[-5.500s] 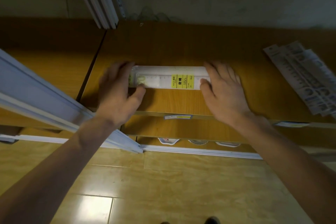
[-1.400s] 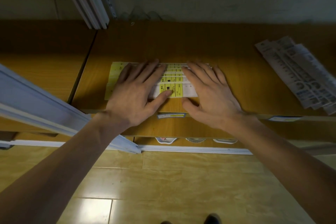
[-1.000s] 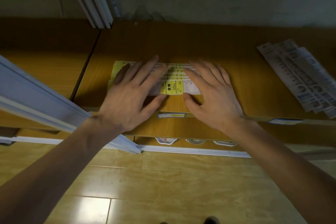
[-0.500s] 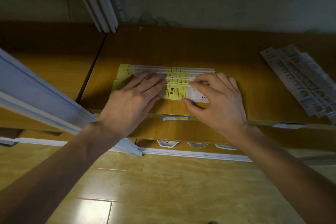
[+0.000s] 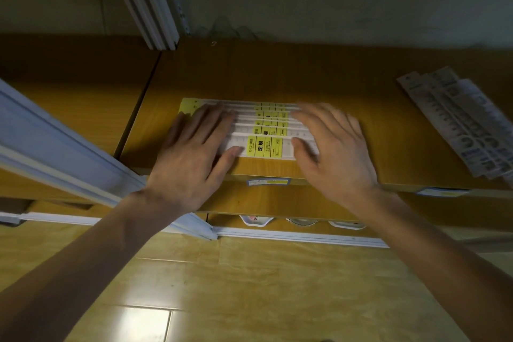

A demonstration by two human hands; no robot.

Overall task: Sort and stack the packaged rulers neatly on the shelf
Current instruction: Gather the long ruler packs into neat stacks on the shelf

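At frame centre, white yellow-labelled packaged rulers (image 5: 266, 130) are fanned on the wooden shelf (image 5: 347, 86) under a flat, open left hand (image 5: 191, 158) and right hand (image 5: 336, 153); squaring into a stack is judged next.

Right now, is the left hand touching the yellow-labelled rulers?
Touching: the head view shows the left hand lying flat on the yellow-labelled rulers, fingers straight.

My left hand (image 5: 191, 158) and right hand (image 5: 333, 153) lay flat, fingers straight, on a fanned row of packaged rulers (image 5: 263, 130) with yellow labels, near the front edge of the wooden shelf (image 5: 277, 75). A second, grey-printed ruler pile (image 5: 460, 122) lay well apart at right. White rails (image 5: 147, 3) leaned against the back wall; tiled floor (image 5: 277, 291) showed below.
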